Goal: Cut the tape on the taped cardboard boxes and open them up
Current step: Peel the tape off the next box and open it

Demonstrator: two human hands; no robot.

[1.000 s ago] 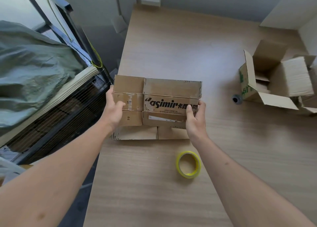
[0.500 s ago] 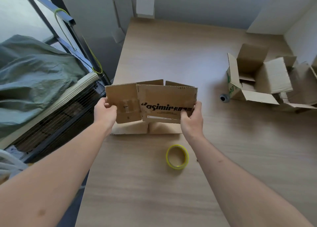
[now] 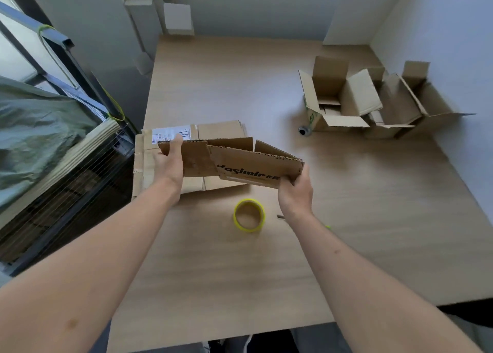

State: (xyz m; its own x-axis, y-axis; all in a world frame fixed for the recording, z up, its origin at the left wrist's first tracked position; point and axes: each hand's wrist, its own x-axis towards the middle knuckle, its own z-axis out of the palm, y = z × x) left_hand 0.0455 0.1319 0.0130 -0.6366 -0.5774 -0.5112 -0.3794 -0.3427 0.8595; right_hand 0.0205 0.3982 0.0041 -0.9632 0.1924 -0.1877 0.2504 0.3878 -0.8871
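A person holds a flattened brown corrugated cardboard box with black lettering (image 3: 248,163) above a pale wooden table (image 3: 266,259). The box is worn, with scuffed patches and frayed corrugated edges, and its flaps stand up along the far edge. Its long axis runs left to right, the right end tilted lower and nearer the viewer. The left hand (image 3: 169,163) grips the left end, thumb over the top edge; the right hand (image 3: 296,191) grips the lower right corner, fingers curled under.

Beneath it, another flat brown cardboard box with a white label (image 3: 170,139) lies on the table's left edge. A yellow roll of tape (image 3: 249,215) lies just beside the right wrist.

At the far right, opened brown cardboard boxes (image 3: 373,102) stand clustered with flaps spread; what is inside them cannot be made out. A small dark cylinder (image 3: 303,130) rests by them.
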